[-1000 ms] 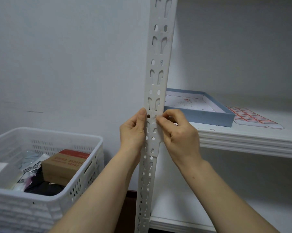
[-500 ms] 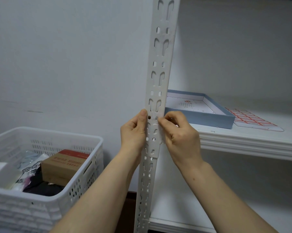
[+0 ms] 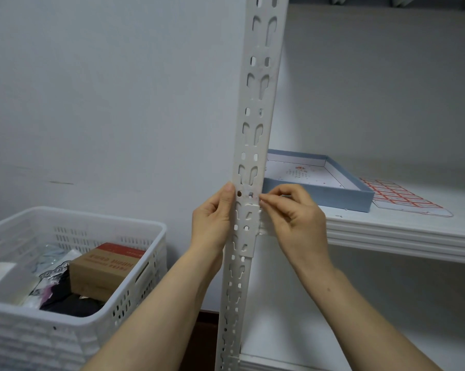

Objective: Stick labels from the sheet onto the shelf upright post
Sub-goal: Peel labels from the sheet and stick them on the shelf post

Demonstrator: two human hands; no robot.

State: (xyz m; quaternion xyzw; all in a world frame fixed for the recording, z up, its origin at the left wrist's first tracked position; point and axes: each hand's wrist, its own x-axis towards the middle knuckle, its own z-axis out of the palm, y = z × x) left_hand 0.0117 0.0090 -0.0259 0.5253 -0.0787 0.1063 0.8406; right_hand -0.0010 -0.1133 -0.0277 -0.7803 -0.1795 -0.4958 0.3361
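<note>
Shelf upright post (image 3: 253, 151), a white slotted strip, is seen running from the top edge to the bottom edge just right of centre, leaning slightly. It is met at mid-height by the shelf board (image 3: 402, 234), which extends to the right edge of the frame. At the lower left a white basket (image 3: 151, 231) is set against the wall with a cardboard box (image 3: 105, 269) inside. It is judged to play no part in this step.

On the board, behind the post, a shallow blue tray (image 3: 354, 195) is placed. The label sheet (image 3: 402, 199) lies flat just to its right, presumably so that the next red-bordered label can be reached.

At centre frame the post is clamped by the left hand (image 3: 212, 223), thumb laid along the left edge and fingers hidden behind, most likely to steady it against pressing. Opposite, at the same height, the right hand (image 3: 298, 220) is held with fingers curled and its fingertips (image 3: 265, 200) pinched onto the post's right edge. Only a faint red speck is seen there, so whether a label is being smoothed down cannot be told.
</note>
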